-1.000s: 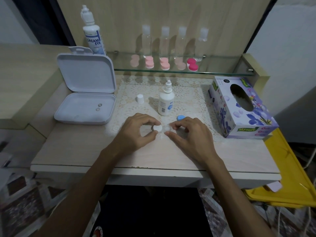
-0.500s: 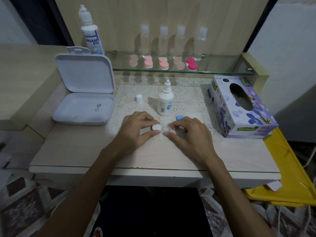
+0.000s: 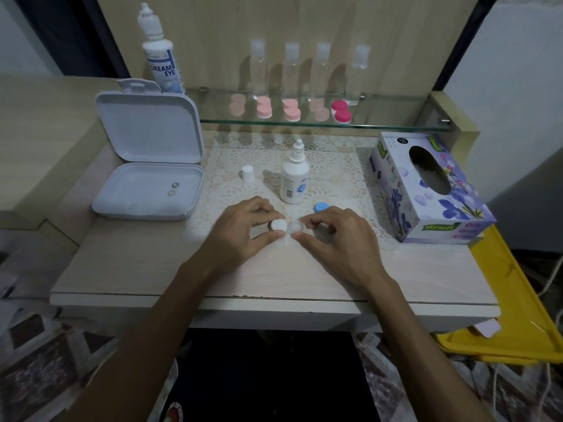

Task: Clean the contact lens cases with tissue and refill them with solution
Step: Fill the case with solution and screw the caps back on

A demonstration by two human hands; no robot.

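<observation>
A contact lens case (image 3: 295, 226) lies on the lace mat between my hands. My left hand (image 3: 243, 229) pinches the white cap (image 3: 278, 224) sitting on the case's left well. My right hand (image 3: 332, 239) pinches the case at its open, clear right well. A blue cap (image 3: 320, 206) lies on the mat just beyond my right hand. Behind the case stands a small uncapped solution bottle (image 3: 294, 178), with its white cap (image 3: 248, 173) to the left. The tissue box (image 3: 426, 190) stands at the right.
An open white box (image 3: 149, 178) holding two lenses sits at the left. On the glass shelf (image 3: 380, 124) are a large solution bottle (image 3: 160, 53), several clear bottles and several pink lens cases (image 3: 291, 109). A yellow tray (image 3: 518, 315) lies low at the right.
Both hands have stayed on the case; the fingers shifted only slightly on the white cap and the case.
</observation>
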